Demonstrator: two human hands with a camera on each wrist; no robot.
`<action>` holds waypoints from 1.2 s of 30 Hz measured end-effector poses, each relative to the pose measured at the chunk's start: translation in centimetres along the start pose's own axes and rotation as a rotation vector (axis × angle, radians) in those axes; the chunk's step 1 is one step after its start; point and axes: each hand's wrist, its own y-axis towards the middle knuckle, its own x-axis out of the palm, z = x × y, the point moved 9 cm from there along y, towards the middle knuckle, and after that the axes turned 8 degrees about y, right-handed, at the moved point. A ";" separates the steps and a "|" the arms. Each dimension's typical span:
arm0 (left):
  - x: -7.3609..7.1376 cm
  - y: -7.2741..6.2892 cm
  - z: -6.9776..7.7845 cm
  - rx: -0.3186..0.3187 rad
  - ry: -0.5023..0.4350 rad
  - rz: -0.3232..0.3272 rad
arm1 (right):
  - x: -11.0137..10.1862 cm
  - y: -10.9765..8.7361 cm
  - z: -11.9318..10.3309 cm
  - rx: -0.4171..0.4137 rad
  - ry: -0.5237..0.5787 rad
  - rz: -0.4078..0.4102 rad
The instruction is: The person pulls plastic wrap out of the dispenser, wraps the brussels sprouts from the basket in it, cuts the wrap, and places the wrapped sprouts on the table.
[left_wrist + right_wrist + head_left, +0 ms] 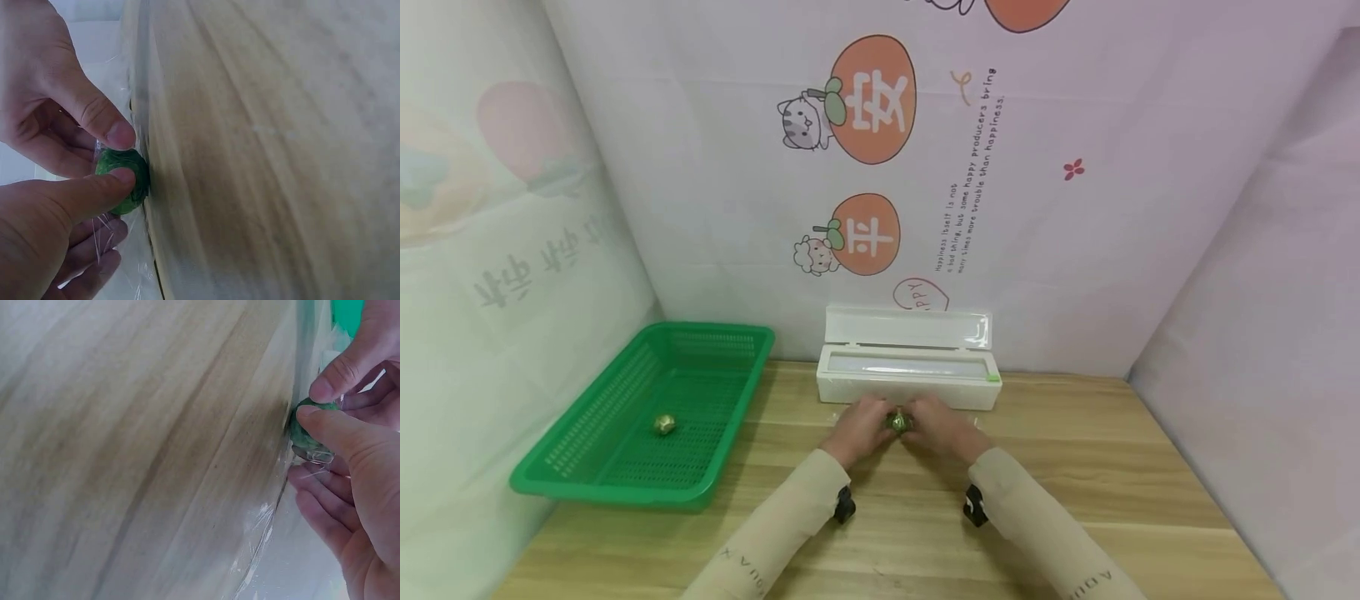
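Note:
Both hands meet over the table at the front of a white cling film dispenser (910, 390), whose clear lid stands raised. Between them is a small, round, dark green ball (899, 422) with clear cling film (250, 550) around it. My left hand (859, 429) pinches the ball from the left, its thumb (94, 197) on the green surface and its fingers curled below. From the other side my right hand (940, 425) pinches it too, thumb (334, 428) on top. Loose film spreads over the table edge of the wrist views. The ball's underside is hidden by fingers.
A green plastic basket (730, 450) stands at the left with a shiny gold-green ball (665, 424) in it. A green slider (992, 377) sits at the dispenser's right end. White printed cloth (1037, 233) encloses the wooden table (1075, 483) at the back and sides.

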 end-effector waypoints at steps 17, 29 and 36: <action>-0.1 0.8 -0.2 0.014 -0.040 -0.029 | -0.5 0.2 0.3 0.069 0.033 0.147; -0.6 1.1 0.0 0.027 0.012 0.020 | -0.6 1.2 1.1 0.071 0.155 0.066; -0.7 1.5 -0.1 0.003 0.002 0.047 | -0.8 1.0 1.3 0.000 0.124 0.092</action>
